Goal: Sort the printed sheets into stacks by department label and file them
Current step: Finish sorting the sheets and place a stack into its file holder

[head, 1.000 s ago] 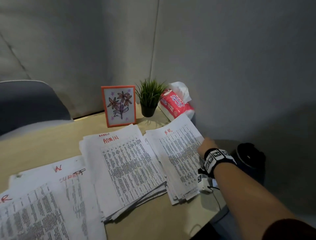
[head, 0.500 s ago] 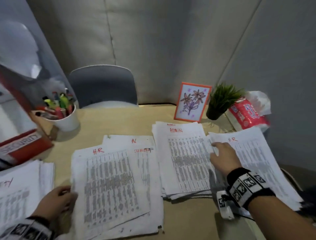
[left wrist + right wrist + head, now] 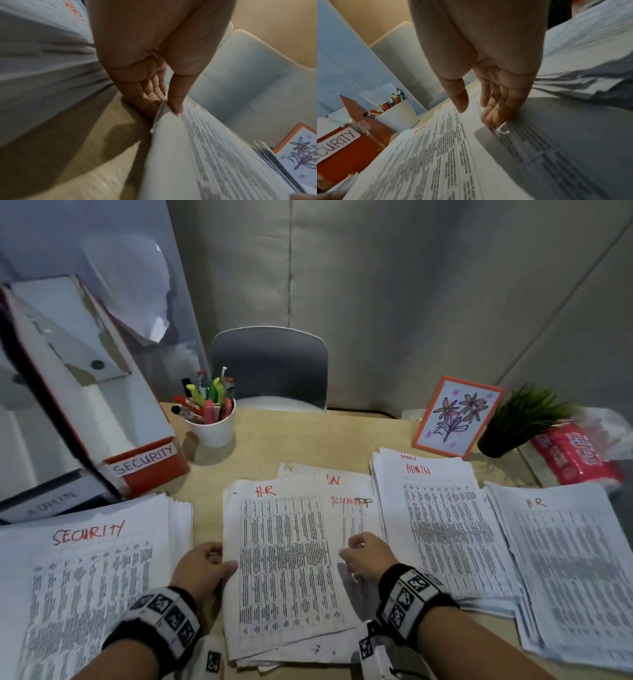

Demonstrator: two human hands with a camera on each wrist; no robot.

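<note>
In the head view a mixed pile (image 3: pixel 346 642) lies in the middle of the desk, its top sheet marked "H.R" (image 3: pixel 284 559). My left hand (image 3: pixel 205 570) pinches that sheet's left edge (image 3: pixel 171 121), thumb (image 3: pixel 176 102) on top and fingers underneath. My right hand (image 3: pixel 366 556) rests its straight fingertips (image 3: pixel 491 121) on the sheet's right edge (image 3: pixel 501 128), thumb lifted clear. Sorted stacks lie around: SECURITY (image 3: pixel 85 577) at left, ADMIN (image 3: pixel 438 525) right of centre, HR (image 3: pixel 565 559) at far right.
A red SECURITY file box (image 3: pixel 137 463) and a dark ADMIN binder (image 3: pixel 51 501) stand at back left. Behind the piles are a white pen cup (image 3: pixel 212 422), a flower picture (image 3: pixel 455 419), a small plant (image 3: pixel 520 419) and a tissue pack (image 3: pixel 575 457). A grey chair (image 3: pixel 270 368) faces me.
My view swung left from the desk's right end. My right hand left the HR stack and came to the middle pile; my left hand came into view on that pile's left edge.
</note>
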